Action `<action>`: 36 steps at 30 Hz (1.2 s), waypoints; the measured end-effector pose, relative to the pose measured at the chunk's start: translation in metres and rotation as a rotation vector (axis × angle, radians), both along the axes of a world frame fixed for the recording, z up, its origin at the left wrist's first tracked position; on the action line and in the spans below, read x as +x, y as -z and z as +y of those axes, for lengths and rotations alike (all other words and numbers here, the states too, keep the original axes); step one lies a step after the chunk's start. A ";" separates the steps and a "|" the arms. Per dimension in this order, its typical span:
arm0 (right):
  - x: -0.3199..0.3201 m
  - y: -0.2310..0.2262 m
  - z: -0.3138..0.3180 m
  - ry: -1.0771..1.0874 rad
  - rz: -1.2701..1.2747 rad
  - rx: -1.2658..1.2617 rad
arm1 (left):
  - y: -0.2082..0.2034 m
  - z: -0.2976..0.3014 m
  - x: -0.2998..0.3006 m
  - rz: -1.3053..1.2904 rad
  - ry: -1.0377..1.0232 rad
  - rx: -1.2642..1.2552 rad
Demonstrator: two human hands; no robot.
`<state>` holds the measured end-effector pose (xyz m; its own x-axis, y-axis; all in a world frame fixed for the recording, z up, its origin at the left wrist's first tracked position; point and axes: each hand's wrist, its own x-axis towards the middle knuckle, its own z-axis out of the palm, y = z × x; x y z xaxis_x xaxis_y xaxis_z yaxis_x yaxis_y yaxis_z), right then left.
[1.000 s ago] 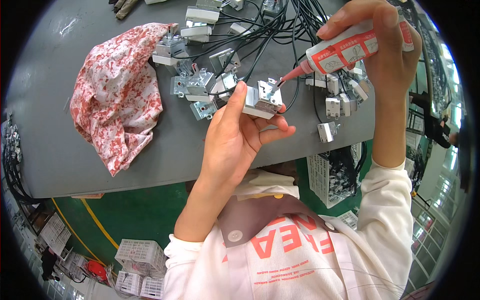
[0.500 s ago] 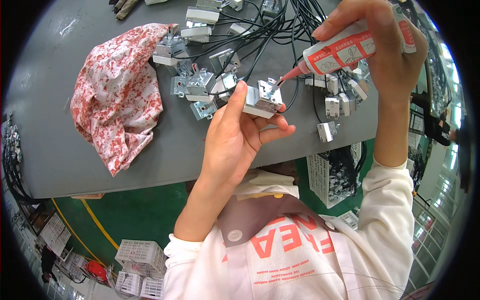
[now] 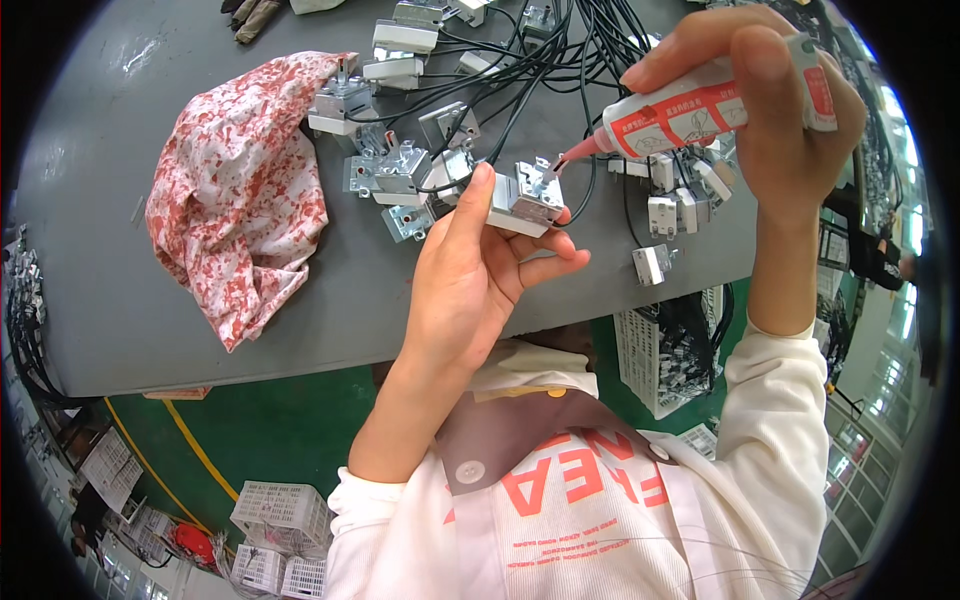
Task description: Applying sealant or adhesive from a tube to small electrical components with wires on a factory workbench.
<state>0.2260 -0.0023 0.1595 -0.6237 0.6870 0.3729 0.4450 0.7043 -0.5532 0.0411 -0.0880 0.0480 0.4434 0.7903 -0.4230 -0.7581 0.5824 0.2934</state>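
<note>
My left hand (image 3: 460, 265) pinches a small metal-and-white switch unit (image 3: 538, 192) with a black cable, thumb on its near left side and fingers beneath. In my right hand (image 3: 785, 110) is a white-and-red squeeze bottle (image 3: 680, 112), tilted down to the left. Its pink nozzle (image 3: 585, 150) points at the upper edge of the unit's metal part, with the tip at or just touching a small post there. More units of the same kind (image 3: 400, 168) lie directly left of the held one, and several others (image 3: 690, 195) lie to its right.
A crumpled red-and-white cloth (image 3: 240, 190) lies on the left of the grey table (image 3: 90, 250). Bundled black cables (image 3: 590, 50) run to the far edge. Below the table's right edge stands a white basket (image 3: 640, 360) of cabled parts. White crates (image 3: 280, 510) sit on the green floor.
My right hand and the bottle have shifted very slightly, the nozzle tip staying at the same part of the unit. My left hand holds the unit in the same place.
</note>
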 end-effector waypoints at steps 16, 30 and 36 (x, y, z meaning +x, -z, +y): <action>0.007 0.014 -0.016 0.044 0.112 0.608 | -0.031 0.010 -0.030 -0.015 -0.139 0.197; 0.027 0.039 -0.036 0.555 0.970 -0.016 | -0.002 0.033 -0.084 1.580 -0.426 0.517; 0.069 0.056 -0.043 0.635 1.293 -0.289 | 0.010 -0.025 -0.014 1.691 -0.532 1.225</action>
<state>0.2955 -0.0455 0.1031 0.4583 0.8587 0.2295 -0.2730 0.3817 -0.8831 0.0275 -0.1132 0.0382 -0.0072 0.7910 0.6117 0.5769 -0.4964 0.6487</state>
